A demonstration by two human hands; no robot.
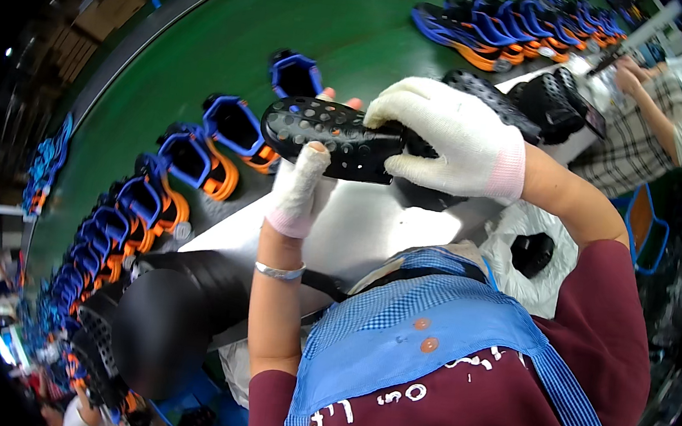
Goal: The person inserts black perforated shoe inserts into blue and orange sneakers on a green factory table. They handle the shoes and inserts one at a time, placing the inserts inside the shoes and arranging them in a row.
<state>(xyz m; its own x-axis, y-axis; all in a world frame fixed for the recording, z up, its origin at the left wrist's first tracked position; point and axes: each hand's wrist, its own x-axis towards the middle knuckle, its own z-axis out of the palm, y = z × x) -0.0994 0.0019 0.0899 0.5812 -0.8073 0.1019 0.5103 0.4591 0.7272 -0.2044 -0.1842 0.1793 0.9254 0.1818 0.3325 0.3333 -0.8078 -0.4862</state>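
A black plastic shoe tree [304,125] full of round holes is held up in front of me between both hands. My left hand [302,189], in a white glove with bare fingertips, grips it from below, thumb on the near face and fingers behind. Around its right end curls my right hand [455,138], in a white glove with a pink cuff; part of that end is hidden by the fingers. Just beyond stand black-and-orange shoes with blue collars, the nearest a shoe [238,125] left of the shoe tree.
Shoes line the green surface [209,44] at the left, with another row of shoes [515,28] at the far right. More black shoe trees [548,106] lie on the white table [373,216]. A white plastic bag [502,245] hangs at its right. Another person's arm [654,120] is beyond.
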